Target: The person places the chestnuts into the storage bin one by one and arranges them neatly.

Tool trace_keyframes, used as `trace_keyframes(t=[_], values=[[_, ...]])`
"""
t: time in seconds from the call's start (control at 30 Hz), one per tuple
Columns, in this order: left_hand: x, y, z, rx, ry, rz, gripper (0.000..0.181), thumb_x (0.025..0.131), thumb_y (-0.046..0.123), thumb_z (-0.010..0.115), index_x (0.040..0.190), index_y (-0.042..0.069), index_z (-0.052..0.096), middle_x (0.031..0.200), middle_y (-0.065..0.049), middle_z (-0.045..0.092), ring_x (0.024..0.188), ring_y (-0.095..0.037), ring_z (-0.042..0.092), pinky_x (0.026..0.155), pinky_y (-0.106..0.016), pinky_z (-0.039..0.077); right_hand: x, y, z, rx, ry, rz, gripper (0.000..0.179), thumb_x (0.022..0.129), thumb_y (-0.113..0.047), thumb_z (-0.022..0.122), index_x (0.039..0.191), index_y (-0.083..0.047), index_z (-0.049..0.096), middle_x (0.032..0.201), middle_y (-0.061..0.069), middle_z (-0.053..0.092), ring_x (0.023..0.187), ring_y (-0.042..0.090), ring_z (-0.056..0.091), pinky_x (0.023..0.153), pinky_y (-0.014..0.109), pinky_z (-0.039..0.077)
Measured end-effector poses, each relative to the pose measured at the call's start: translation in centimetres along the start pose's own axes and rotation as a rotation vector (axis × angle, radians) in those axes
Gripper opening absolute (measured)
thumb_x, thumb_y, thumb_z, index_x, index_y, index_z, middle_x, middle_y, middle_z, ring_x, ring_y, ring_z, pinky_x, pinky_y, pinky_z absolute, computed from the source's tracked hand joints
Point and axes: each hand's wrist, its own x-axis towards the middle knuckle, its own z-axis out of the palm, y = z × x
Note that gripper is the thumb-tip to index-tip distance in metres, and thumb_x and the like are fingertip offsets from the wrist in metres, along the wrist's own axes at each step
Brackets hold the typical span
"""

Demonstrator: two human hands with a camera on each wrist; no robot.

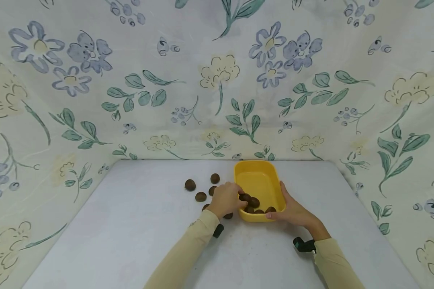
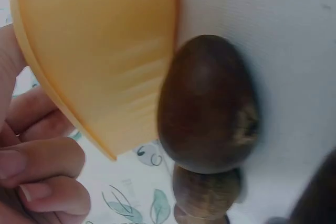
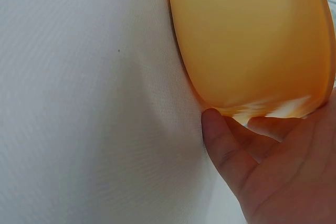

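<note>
A yellow plastic container (image 1: 257, 165) stands on the table with several brown chestnuts (image 1: 259, 211) at its near end. My left hand (image 1: 225, 199) reaches over its left rim and pinches a chestnut (image 1: 244, 197) between thumb and fingers, just inside the wall. In the left wrist view those fingers (image 2: 50, 156) are curled beside the rim; the pinched chestnut is hidden there. My right hand (image 1: 297, 212) grips the container's near right corner, thumb along the front side and fingers up the right side. Its fingers (image 3: 226, 140) press the outer wall in the right wrist view.
Loose chestnuts (image 1: 200, 196) lie scattered on the white table (image 1: 130, 224) left of the container. One large chestnut (image 2: 209, 103) lies right beside the container wall, under the left wrist. A floral cloth (image 1: 188, 80) hangs behind the table and along its sides.
</note>
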Motion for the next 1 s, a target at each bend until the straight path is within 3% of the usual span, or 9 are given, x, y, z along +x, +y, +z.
trace_keyframes(t=[0.2, 0.33, 0.57, 0.77, 1.0], values=[[0.7, 0.3, -0.1, 0.028, -0.040, 0.008, 0.017, 0.081, 0.028, 0.086, 0.089, 0.014, 0.081, 0.081, 0.004, 0.073, 0.069, -0.012, 0.058, 0.062, -0.027, 0.050, 0.0, -0.2, 0.1, -0.008, 0.003, 0.010, 0.138, 0.080, -0.054, 0.082, 0.164, -0.013, -0.018, 0.175, 0.020, 0.000, 0.155, 0.042, 0.027, 0.122, 0.068, 0.026], [1.1, 0.2, 0.1, 0.012, -0.074, 0.010, 0.018, 0.081, 0.027, 0.087, 0.091, 0.013, 0.081, 0.085, 0.002, 0.076, 0.069, -0.012, 0.059, 0.062, -0.027, 0.052, 0.1, -0.1, 0.2, -0.006, 0.001, 0.013, 0.138, 0.079, -0.054, 0.083, 0.164, -0.013, -0.019, 0.175, 0.019, -0.001, 0.156, 0.043, 0.024, 0.122, 0.069, 0.025], [1.5, 0.1, 0.5, -0.065, -0.109, -0.026, 0.028, 0.081, 0.031, 0.089, 0.102, 0.014, 0.083, 0.102, 0.000, 0.080, 0.084, -0.014, 0.069, 0.075, -0.030, 0.059, 0.2, -0.1, 0.1, -0.007, -0.002, 0.004, 0.140, 0.078, -0.055, 0.083, 0.164, -0.013, -0.019, 0.175, 0.019, 0.000, 0.156, 0.043, 0.025, 0.122, 0.067, 0.026], [1.7, 0.1, 0.6, -0.113, -0.155, -0.049, 0.026, 0.079, 0.030, 0.091, 0.099, 0.014, 0.083, 0.096, 0.002, 0.079, 0.078, -0.013, 0.064, 0.071, -0.027, 0.056, 0.3, 0.0, 0.2, -0.016, 0.001, 0.009, 0.139, 0.079, -0.055, 0.083, 0.164, -0.013, -0.019, 0.175, 0.019, -0.002, 0.158, 0.044, 0.021, 0.122, 0.068, 0.024], [2.1, 0.2, 0.9, -0.103, -0.194, -0.064, 0.029, 0.076, 0.035, 0.093, 0.096, 0.017, 0.083, 0.096, 0.004, 0.079, 0.079, -0.013, 0.063, 0.075, -0.028, 0.057, 0.1, 0.3, 0.3, 0.004, 0.006, 0.004, 0.138, 0.079, -0.053, 0.083, 0.164, -0.013, -0.019, 0.175, 0.018, -0.005, 0.160, 0.044, 0.016, 0.124, 0.069, 0.019]])
